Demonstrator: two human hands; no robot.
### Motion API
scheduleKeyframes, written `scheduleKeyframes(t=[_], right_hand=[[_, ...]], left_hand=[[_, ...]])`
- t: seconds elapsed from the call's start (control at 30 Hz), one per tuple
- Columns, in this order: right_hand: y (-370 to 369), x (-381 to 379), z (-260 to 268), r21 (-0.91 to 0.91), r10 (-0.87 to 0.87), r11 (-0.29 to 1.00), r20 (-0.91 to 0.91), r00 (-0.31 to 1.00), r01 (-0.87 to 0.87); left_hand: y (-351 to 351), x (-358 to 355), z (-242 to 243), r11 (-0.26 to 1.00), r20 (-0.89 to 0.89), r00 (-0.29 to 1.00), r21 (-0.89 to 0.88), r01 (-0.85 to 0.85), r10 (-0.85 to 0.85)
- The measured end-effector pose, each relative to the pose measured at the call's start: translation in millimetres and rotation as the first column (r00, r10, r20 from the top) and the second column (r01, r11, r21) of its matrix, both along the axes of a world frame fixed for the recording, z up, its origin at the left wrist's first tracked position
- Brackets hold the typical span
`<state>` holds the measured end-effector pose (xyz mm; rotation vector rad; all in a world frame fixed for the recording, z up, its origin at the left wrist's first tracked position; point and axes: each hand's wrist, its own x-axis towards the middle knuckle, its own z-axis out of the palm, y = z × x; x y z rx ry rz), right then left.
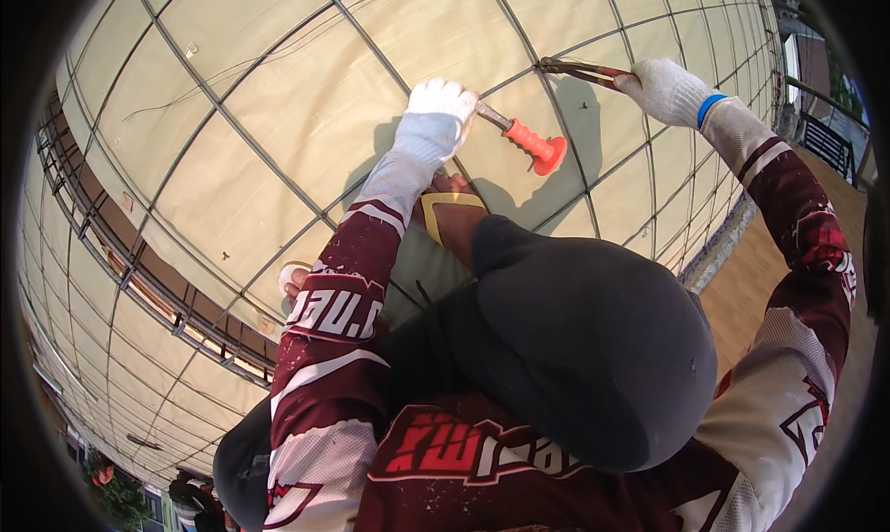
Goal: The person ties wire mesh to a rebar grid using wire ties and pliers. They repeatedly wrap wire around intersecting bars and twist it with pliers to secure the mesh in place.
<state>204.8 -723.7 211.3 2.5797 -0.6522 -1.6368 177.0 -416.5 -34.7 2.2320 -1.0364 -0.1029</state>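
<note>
My left hand [437,120], in a white knit glove, is closed around the metal shaft of a tool, apparently a cold chisel [532,141]. Its red ribbed grip with a round hand guard sticks out to the right; the other end is hidden in the glove. That hand is over a bar of the steel rebar mesh [224,108]. Farther right, my gloved right hand [669,90] grips the handles of a pair of pincers [584,71]. The jaws meet the mesh where two bars cross. Whether they bite on tie wire there is too small to tell.
Pale sheeting [445,42] lies under the mesh. My sandalled foot [452,212] rests between bars, below my left hand. Thin loose wire [208,80] lies at upper left. A long opening [149,261] edged by a rebar cage [90,229] runs along the left.
</note>
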Motion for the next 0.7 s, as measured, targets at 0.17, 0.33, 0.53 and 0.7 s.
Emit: scheduleKeyframes(t=[0.17, 0.33, 0.53, 0.7], right_hand=[[20.3, -38.5, 2.5, 0.077, -0.735, 0.665, -0.112, 0.669, 0.743], [20.3, -45.6, -2.0, -0.108, 0.328, 0.945, 0.264, 0.907, -0.310], [10.8, -17.2, -16.5, -0.276, 0.563, 0.825, 0.327, 0.759, -0.494], [12.0, -27.7, -12.8, 0.250, -0.445, 0.889, 0.266, 0.855, 0.384]], left_hand=[[1.0, 3.1, 3.7, 0.999, 0.003, 1.000, 0.039, -0.006, 0.006], [6.0, 4.1, 6.6, 0.999, -0.010, 0.999, 0.035, 0.041, -0.041], [4.2, 5.6, 5.8, 0.999, -0.014, 0.999, 0.016, 0.033, -0.033], [3.4, 3.9, 23.1, 0.983, -0.187, 0.977, -0.135, -0.125, 0.099]])
